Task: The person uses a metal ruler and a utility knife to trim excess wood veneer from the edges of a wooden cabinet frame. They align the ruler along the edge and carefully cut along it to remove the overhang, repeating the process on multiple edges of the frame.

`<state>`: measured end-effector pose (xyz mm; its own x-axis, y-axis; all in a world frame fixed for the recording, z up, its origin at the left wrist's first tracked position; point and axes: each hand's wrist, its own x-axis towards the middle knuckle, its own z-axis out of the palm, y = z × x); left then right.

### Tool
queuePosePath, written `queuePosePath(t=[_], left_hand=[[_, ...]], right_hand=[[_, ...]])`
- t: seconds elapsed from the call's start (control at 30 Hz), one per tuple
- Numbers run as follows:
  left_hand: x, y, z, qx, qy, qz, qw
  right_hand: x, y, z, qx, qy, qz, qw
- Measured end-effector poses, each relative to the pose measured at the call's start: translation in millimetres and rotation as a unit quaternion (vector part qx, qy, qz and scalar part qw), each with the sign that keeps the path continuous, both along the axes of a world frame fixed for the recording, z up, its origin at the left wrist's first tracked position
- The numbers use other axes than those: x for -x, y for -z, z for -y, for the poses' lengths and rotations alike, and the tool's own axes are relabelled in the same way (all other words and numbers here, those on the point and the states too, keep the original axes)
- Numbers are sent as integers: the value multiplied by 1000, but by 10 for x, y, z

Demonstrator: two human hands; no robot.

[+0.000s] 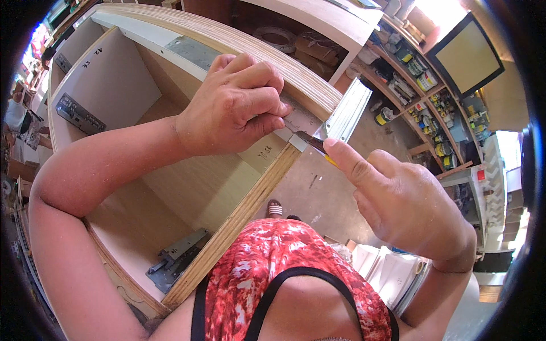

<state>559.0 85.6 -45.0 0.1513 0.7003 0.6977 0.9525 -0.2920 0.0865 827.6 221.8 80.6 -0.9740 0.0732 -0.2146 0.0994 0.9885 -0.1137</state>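
Note:
My right hand (398, 196) is closed around a utility knife (311, 141) with a dark body and a bit of yellow, its index finger stretched along the top. The knife's tip end touches or lies just above the corner of a plywood cabinet frame (250, 200). My left hand (236, 105) rests at the frame's far edge, curled with thumb and forefinger pinched together; what they hold, if anything, I cannot make out. Just past the corner, a white ridged strip (348, 109) sticks out beyond the frame, close to the knife.
Inside the cabinet lie a grey metal hinge or slide part (177, 258) and another dark metal piece (79, 112) on a divider. Shelves with cans and jars (424, 79) stand at the far right. A sandalled foot (274, 208) shows on the floor below.

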Motion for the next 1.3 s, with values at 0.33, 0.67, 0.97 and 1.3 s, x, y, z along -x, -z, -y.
queuePosePath(t=[0.33,0.67,0.97,1.3], left_hand=[[-33,9,-32,-6,-10,14,1000],[91,44,-3,-17,7,1,1000],[154,41,48,-5,15,7,1000],[74,4,89,11,9,-6,1000]], right_hand=[[-40,35,5,-5,-1,-14,1000],[-238,5,119,14,63,-19,998],[-1000,410,-46,262,174,-395,863],[-905,1019,-547,538,249,-427,683]])
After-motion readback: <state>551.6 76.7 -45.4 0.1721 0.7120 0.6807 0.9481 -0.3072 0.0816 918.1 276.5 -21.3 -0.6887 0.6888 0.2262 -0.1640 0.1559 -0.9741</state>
